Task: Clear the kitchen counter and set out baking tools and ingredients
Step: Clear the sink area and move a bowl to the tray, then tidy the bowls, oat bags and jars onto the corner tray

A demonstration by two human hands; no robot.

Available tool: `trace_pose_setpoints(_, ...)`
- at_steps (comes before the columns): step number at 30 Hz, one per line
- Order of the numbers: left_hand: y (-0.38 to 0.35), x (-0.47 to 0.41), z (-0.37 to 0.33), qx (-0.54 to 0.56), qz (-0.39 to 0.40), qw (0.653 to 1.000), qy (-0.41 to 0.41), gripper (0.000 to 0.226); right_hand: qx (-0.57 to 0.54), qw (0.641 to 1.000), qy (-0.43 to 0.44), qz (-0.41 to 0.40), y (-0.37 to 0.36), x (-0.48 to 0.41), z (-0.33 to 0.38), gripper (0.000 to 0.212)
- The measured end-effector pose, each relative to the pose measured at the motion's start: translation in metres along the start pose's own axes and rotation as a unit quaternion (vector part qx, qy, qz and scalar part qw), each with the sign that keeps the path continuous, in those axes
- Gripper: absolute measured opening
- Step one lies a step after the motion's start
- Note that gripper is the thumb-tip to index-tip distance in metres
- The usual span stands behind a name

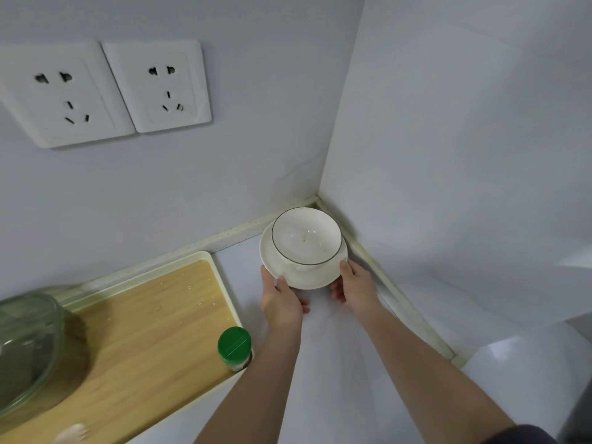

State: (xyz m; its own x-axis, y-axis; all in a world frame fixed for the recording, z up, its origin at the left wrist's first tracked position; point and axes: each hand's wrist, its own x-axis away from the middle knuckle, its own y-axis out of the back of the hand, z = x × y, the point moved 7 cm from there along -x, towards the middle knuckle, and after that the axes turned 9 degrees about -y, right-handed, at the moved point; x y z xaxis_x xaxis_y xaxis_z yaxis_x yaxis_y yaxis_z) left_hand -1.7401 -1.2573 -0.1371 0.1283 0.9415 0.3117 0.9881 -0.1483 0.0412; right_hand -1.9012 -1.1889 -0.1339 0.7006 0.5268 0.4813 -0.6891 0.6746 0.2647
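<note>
Over in the far corner of the white tabletop [320, 363], where two smooth pale walls meet, a person holds a round white plate [272, 251] with both hands. A white bowl [307, 238] sits on it, glossy and deep, with a thin dark line round its rim and a few small specks inside. The left hand [282, 296] has the plate's near-left edge in its grip, thumb laid over the rim and fingers curled below. The right hand [352, 290] takes the near-right edge the same way, thumb on top and fingers tucked beneath. Whether the plate rests on the tabletop or hangs just above it, I cannot tell.

To the left lies a rectangular tray [160, 315] with a cream raised rim, rounded corners and a light wood-grain base. A small clear jar [234, 347] with a round green cap stands upright in its near-right corner. On the tray's left end sits a rounded dish of clear greenish glass [28, 347], partly cut off by the edge of view. Two square white sockets [160, 84] are set side by side on the wall above the tray.
</note>
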Motion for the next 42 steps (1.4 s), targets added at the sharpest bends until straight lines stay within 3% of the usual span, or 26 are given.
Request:
trace_pose_setpoints(6,0.018,0.032,0.003,-0.043,0.063,0.996,0.049,0.048,-0.093,0.995,-0.045,-0.001,0.007,0.032,-0.026,0.02)
trace_pose_setpoints(11,0.056,0.084,0.014,-0.063,0.121,0.989,0.063,0.022,-0.067,0.995,-0.062,0.029,-0.008,0.078,-0.04,0.022)
trace_pose_setpoints(15,0.114,0.113,0.032,-0.068,0.128,0.985,0.095,0.019,-0.033,0.995,-0.067,0.063,-0.032,0.114,-0.049,0.019)
trace_pose_setpoints(20,0.216,0.133,0.041,-0.043,0.05,0.991,0.115,0.021,0.017,0.994,-0.053,0.094,-0.077,0.154,-0.056,0.02)
trace_pose_setpoints(26,0.315,0.139,0.043,-0.017,-0.051,0.991,0.123,0.019,-0.024,0.991,-0.066,0.115,-0.114,0.191,-0.055,0.023)
trace_pose_setpoints(32,0.398,0.14,0.055,0.035,-0.199,0.968,0.148,0.022,-0.039,0.991,-0.087,0.095,-0.133,0.207,-0.052,0.02)
trace_pose_setpoints(42,0.406,0.124,0.043,0.06,-0.244,0.963,0.099,0.042,-0.082,0.99,-0.078,0.08,-0.142,0.199,-0.06,0.018)
